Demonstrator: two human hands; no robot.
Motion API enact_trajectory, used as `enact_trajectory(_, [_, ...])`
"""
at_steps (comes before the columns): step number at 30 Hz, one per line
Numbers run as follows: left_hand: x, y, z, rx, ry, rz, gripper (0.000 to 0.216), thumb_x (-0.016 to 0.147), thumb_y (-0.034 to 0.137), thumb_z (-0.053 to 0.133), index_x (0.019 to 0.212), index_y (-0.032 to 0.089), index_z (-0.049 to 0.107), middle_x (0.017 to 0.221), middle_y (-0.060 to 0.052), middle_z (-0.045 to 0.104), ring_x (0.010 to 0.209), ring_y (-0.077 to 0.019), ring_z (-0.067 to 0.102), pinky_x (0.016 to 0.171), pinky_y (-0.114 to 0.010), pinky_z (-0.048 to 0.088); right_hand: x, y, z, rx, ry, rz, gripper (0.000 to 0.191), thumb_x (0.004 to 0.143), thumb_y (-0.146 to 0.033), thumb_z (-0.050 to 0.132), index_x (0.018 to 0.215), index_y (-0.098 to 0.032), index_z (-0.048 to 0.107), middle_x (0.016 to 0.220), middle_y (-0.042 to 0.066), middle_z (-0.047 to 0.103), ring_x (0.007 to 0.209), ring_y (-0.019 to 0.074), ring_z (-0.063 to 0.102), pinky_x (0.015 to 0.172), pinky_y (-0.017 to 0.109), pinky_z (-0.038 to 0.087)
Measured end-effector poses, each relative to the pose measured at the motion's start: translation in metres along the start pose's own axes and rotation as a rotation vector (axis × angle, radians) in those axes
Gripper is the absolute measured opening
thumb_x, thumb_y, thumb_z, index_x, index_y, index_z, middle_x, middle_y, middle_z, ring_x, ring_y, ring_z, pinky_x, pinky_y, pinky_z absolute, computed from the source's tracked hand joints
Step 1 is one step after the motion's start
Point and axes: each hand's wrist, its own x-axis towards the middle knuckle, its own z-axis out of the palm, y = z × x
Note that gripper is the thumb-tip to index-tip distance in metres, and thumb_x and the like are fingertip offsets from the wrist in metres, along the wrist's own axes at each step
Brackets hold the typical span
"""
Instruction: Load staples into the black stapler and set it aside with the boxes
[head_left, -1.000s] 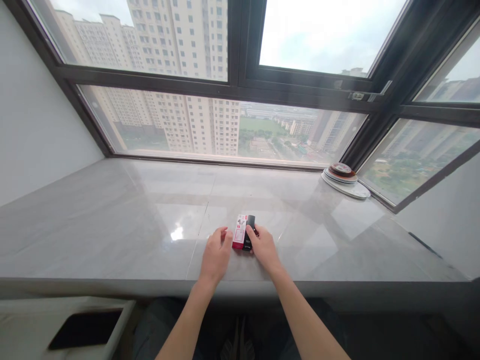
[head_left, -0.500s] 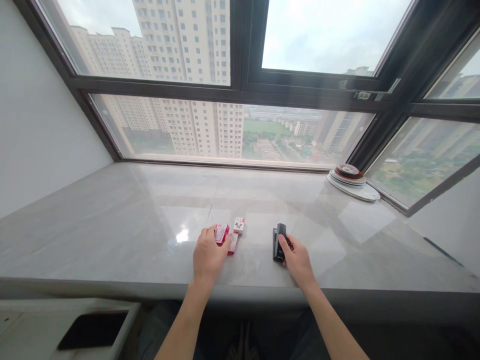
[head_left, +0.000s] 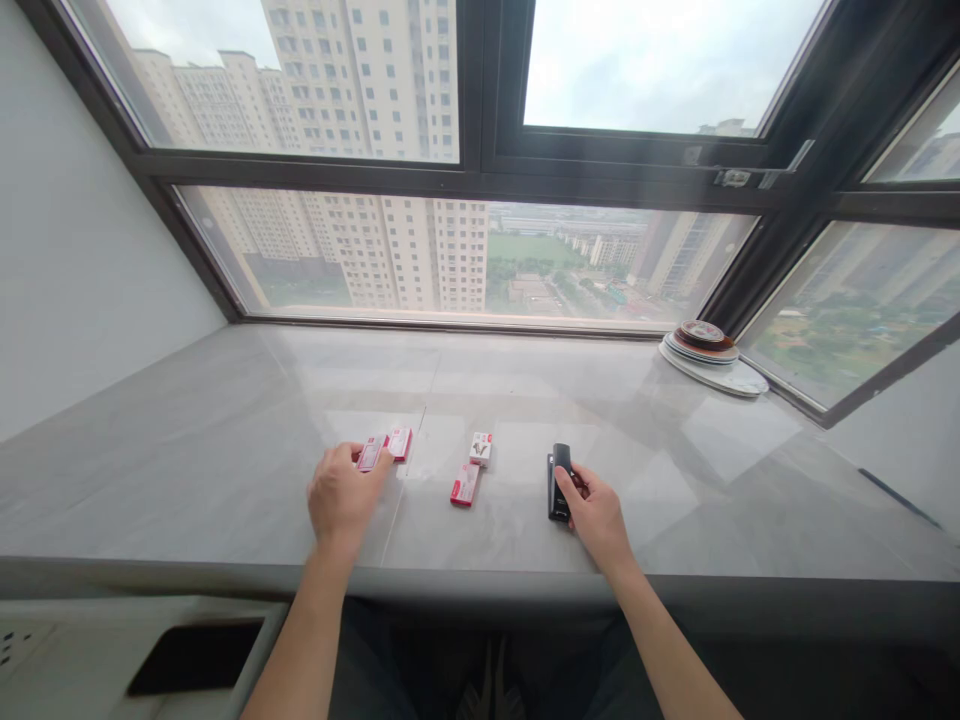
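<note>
My left hand rests on the grey marble sill, fingers curled on two small red-and-white boxes at its fingertips. Two more such boxes lie apart in the middle: one flat, one a little farther back. My right hand lies against a black stapler, with thumb and fingers closed on its right side.
A stack of round plates sits at the sill's far right corner by the window frame. The sill's front edge runs just below my wrists. A pale cabinet top with a dark recess lies at lower left.
The hands have parted: the left slid two boxes to the left, leaving two in the middle, while the right carried the stapler to the right and then held still.
</note>
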Motion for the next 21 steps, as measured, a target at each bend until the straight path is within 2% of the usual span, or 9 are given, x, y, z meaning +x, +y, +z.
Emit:
enact_trajectory(3, [-0.022,-0.016,-0.013,0.088,-0.068,-0.001,0.036,0.089,0.054,0.060,0.105,0.022,0.066,0.106,-0.012,0.065,0.103,-0.0352,0.057,0.084,-0.042,0.046,0.002,0.003,0.003,-0.063,0.040,-0.066,0.064,0.089,-0.067,0.054,0.121,-0.015,0.072,0.078,0.005,0.066,0.066,0.0198,0.058,0.058,0.029,0.049])
enact_trajectory(5, [-0.037,-0.010,-0.020,0.120,-0.043,-0.007,0.039,0.088,0.053,0.061,0.112,0.022,0.065,0.114,-0.013,0.062,0.108,-0.0375,0.054,0.085,-0.045,0.045,0.003,0.004,0.005,-0.111,0.051,-0.112,0.061,0.089,-0.064,0.056,0.123,-0.016,0.071,0.083,0.005,0.068,0.070,0.0197,0.059,0.066,0.030,0.050])
enact_trajectory(8, [-0.063,0.032,-0.024,0.074,0.034,0.037,0.035,0.095,0.047,0.056,0.119,0.023,0.063,0.121,-0.013,0.058,0.114,-0.0364,0.051,0.093,-0.049,0.042,0.003,0.003,0.007,-0.177,0.027,-0.143,0.063,0.085,-0.060,0.062,0.133,-0.019,0.065,0.090,0.005,0.068,0.070,0.0180,0.058,0.069,0.030,0.050])
enact_trajectory(12, [-0.092,0.107,-0.016,-0.107,-0.077,0.275,0.026,0.097,0.037,0.057,0.120,0.028,0.065,0.119,-0.010,0.056,0.115,-0.0314,0.051,0.101,-0.048,0.038,-0.001,-0.001,0.007,-0.199,-0.006,-0.162,0.060,0.084,-0.054,0.062,0.135,-0.021,0.063,0.097,0.004,0.068,0.070,0.0168,0.058,0.071,0.031,0.049])
enact_trajectory(15, [-0.094,0.136,-0.002,-0.167,-0.150,0.341,0.027,0.096,0.036,0.058,0.121,0.030,0.064,0.121,-0.010,0.055,0.117,-0.0322,0.050,0.104,-0.050,0.036,-0.006,-0.005,0.005,-0.182,-0.013,-0.171,0.057,0.085,-0.051,0.061,0.133,-0.021,0.062,0.097,0.004,0.067,0.069,0.0169,0.058,0.070,0.031,0.049])
enact_trajectory(18, [-0.085,0.134,0.008,-0.183,-0.167,0.286,0.038,0.094,0.037,0.060,0.131,0.026,0.058,0.126,-0.013,0.052,0.120,-0.0346,0.048,0.104,-0.052,0.036,-0.012,-0.005,0.001,-0.193,0.014,-0.148,0.050,0.084,-0.049,0.061,0.125,-0.020,0.062,0.098,0.006,0.067,0.071,0.0184,0.060,0.070,0.031,0.049])
enact_trajectory(21, [-0.084,0.120,0.011,-0.168,-0.188,0.232,0.038,0.094,0.041,0.062,0.127,0.023,0.059,0.122,-0.014,0.055,0.118,-0.0358,0.050,0.101,-0.053,0.039,-0.014,-0.002,-0.007,-0.260,0.032,-0.171,0.041,0.085,-0.045,0.060,0.118,-0.022,0.063,0.104,0.008,0.068,0.083,0.0225,0.063,0.076,0.034,0.050])
